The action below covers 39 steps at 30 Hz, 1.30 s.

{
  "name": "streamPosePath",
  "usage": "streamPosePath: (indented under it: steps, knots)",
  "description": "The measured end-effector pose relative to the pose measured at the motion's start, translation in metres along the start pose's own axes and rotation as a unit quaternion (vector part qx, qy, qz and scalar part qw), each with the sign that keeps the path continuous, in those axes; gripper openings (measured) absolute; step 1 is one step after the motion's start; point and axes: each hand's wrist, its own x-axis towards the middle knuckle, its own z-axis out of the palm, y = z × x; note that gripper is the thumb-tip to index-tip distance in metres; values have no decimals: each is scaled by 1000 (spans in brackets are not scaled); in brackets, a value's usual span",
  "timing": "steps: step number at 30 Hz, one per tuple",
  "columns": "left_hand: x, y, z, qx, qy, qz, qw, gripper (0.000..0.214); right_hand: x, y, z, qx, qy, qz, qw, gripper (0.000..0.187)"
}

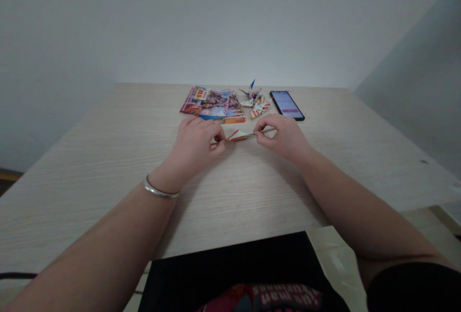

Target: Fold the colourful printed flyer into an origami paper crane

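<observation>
A small folded piece of printed paper (240,135), white with red edges, lies low over the wooden table (108,158) between my two hands. My left hand (196,146), with a silver bangle at the wrist, pinches its left end with closed fingers. My right hand (283,137) pinches the right end, fingers curled together. Both hands rest on the tabletop near its middle.
Behind the hands lies a stack of colourful printed leaflets (214,105). To their right sit several small folded paper figures (255,101), one like a crane. A black phone (287,105) with a lit screen lies at the back right. Plain walls surround the table.
</observation>
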Motion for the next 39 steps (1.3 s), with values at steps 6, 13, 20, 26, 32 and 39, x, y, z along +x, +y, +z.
streamPosePath:
  steps: [6,13,20,26,32,39]
  knots:
    - [0,-8,-2,14,-27,-28,999,10,1,6,-3,32,-10,5,999,6]
    - [3,-13,-9,9,-59,-54,997,18,2,13,-11,62,-14,11,998,5]
    - [3,-24,-16,4,-88,-115,989,23,1,33,-14,106,3,46,993,3]
    - [-1,-33,-9,-32,-103,-245,964,26,0,46,-10,95,-44,52,993,5]
    - [-2,-23,8,-135,-130,-268,945,41,-3,45,0,85,-91,12,992,8]
    - [-1,-14,9,-283,-140,-339,886,54,0,45,9,83,-127,-62,986,11]
